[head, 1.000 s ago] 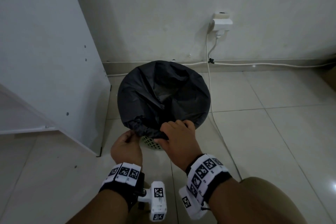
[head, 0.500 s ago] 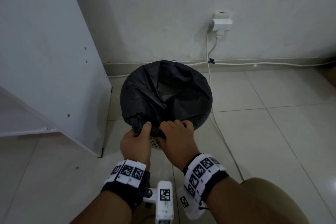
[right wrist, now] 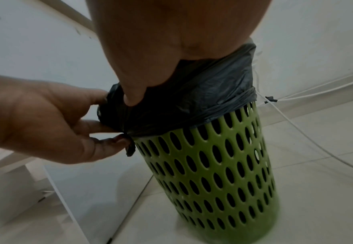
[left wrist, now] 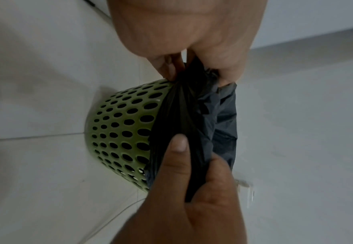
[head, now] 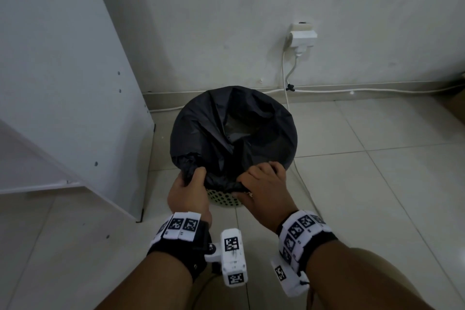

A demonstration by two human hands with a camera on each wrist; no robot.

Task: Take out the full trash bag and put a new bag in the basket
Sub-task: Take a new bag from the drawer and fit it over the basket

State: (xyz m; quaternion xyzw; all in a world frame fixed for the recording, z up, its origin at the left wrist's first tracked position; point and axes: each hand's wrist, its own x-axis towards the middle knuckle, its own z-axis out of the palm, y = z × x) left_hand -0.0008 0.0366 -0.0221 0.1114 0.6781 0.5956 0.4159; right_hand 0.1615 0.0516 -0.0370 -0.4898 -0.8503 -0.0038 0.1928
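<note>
A green perforated basket (head: 222,199) stands on the tiled floor, lined with a black trash bag (head: 234,133) folded over its rim. Both hands hold the near edge of the bag. My left hand (head: 193,180) pinches a bunched fold at the near left of the rim. My right hand (head: 254,180) grips the bag edge just to the right. In the left wrist view the left hand (left wrist: 194,69) and right hand (left wrist: 194,158) hold the bag (left wrist: 183,115) over the basket (left wrist: 119,128). In the right wrist view the right hand's thumb presses on the bag (right wrist: 208,95) above the basket (right wrist: 213,173), while the left hand (right wrist: 110,118) pinches the bag's edge.
A white cabinet panel (head: 75,83) stands close on the basket's left. A wall socket with a plug (head: 303,36) sits behind, and its white cable (head: 299,176) runs down along the floor right of the basket. My knee is at the lower right.
My left hand rose from under the rim and took hold of the bunched bag edge. My right hand kept its grip and shifted slightly right, so the hands stand a little apart.
</note>
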